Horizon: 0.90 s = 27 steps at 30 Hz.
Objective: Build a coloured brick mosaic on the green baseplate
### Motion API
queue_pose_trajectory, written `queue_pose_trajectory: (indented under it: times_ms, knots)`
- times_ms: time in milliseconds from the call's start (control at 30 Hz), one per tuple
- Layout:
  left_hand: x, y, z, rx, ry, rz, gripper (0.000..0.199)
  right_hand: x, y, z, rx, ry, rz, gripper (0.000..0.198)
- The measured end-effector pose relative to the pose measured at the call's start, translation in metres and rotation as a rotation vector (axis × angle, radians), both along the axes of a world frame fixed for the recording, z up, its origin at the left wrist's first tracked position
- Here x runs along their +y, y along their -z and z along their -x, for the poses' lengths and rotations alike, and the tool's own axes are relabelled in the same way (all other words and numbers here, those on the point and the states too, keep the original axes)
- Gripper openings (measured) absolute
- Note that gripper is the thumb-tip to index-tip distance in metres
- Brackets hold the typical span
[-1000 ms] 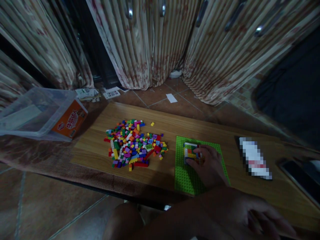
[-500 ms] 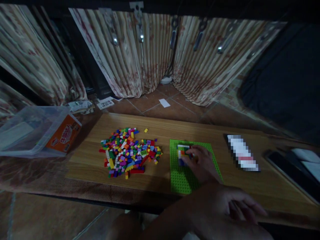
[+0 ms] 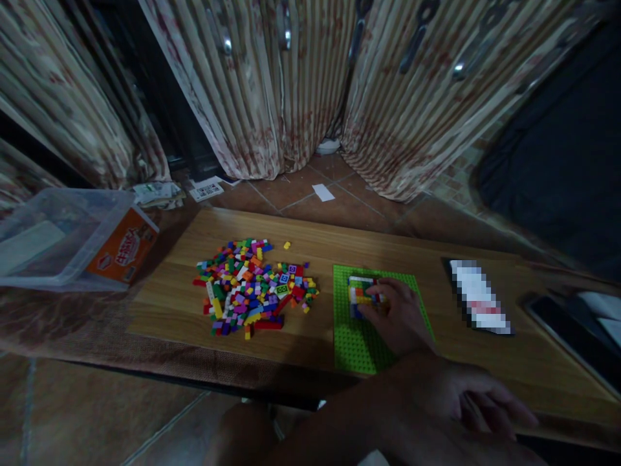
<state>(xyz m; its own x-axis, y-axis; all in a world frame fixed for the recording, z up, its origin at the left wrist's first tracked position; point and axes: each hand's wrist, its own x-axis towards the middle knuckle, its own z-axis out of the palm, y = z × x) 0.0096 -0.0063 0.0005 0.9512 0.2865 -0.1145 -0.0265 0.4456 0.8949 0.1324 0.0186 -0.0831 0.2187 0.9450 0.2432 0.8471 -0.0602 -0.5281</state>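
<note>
The box (image 3: 72,243) stands beside a heap of loose bricks (image 3: 247,285), many unused. On the board (image 3: 354,349), a low build (image 3: 358,294) covers only part, much being bare; the right hand's (image 3: 400,317) thumb and fingers grasp its right side. The left hand (image 3: 473,389) hangs slack, seemingly holding nothing.

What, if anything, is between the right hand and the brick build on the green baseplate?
Nothing visible: the right hand is in contact with the brick build. The left forearm crosses nearer the camera, not between them.
</note>
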Motion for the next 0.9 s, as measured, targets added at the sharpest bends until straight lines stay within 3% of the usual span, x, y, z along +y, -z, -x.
queue_pose_trajectory:
  times_ms: [433,633,767,900]
  knots:
    - [0.003,0.005,-0.001,0.033,0.004,-0.081,0.055,0.002,0.006,-0.005,-0.050,0.008,0.008,0.020]
    - [0.003,0.003,0.005,-0.043,-0.011,-0.057,0.055,0.000,-0.010,0.013,-0.154,0.075,-0.130,0.019]
    - [0.006,-0.005,0.008,-0.022,0.011,-0.031,0.055,0.007,-0.016,0.040,-0.032,-0.035,-0.243,0.019]
    - [0.008,-0.007,0.010,0.004,0.036,-0.031,0.055,0.014,-0.014,0.068,0.016,-0.167,-0.139,0.017]
